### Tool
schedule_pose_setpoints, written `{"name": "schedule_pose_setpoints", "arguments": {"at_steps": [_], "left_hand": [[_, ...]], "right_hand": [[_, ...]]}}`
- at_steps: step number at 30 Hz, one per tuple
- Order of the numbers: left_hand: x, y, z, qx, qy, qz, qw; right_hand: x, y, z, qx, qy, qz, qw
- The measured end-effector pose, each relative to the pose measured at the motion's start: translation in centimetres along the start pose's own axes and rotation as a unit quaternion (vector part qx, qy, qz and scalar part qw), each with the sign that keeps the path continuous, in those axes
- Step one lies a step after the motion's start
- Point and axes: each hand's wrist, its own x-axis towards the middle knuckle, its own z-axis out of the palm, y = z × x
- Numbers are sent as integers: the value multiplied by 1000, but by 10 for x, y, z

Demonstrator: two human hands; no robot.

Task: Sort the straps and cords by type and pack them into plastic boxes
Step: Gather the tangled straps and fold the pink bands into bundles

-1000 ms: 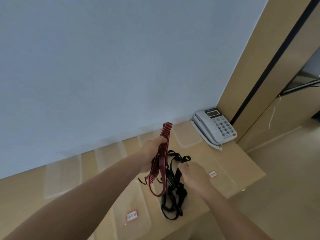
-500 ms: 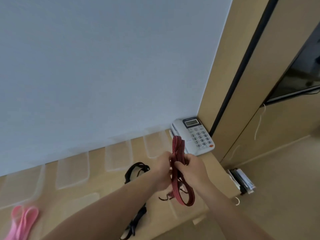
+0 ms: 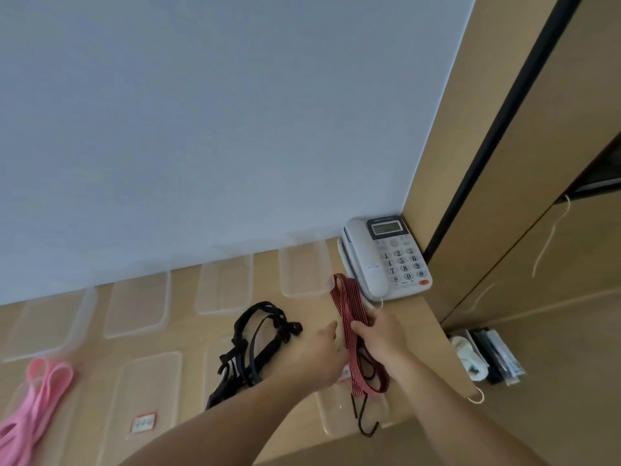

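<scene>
Gripping red cord [image 3: 353,368] | right hand [image 3: 381,336] | left hand [image 3: 319,358]: fingers hidden

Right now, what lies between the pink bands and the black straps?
A clear plastic box with a small label lies there, seen in the head view.

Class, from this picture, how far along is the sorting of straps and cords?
Done: nothing plainly packed; the boxes by the wall look empty. In hand: the right hand grips the red cord above a front box. Left: the black straps lie loose on the desk, and the pink bands look unpacked.
</scene>
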Motion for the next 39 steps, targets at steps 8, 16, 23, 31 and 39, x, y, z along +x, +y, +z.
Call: {"name": "schedule_pose_setpoints", "arguments": {"at_steps": [8, 16, 23, 31, 39], "left_hand": [[-2, -23, 19, 214, -14, 114, 970], [-6, -38, 16, 336, -75, 91, 934], [-24, -31, -14, 296, -38, 123, 946], [-119, -100, -94, 228, 103, 70, 966], [-339, -277, -144, 158, 270, -104, 944]], "right_hand": [[-28, 7, 8, -220, 157, -139, 953], [-32, 37, 20, -382, 32, -171, 908], [-42, 5, 14, -404, 31, -173, 898], [-96, -93, 48, -401, 6, -282, 871], [-249, -202, 223, -397, -127, -430, 801]]}}
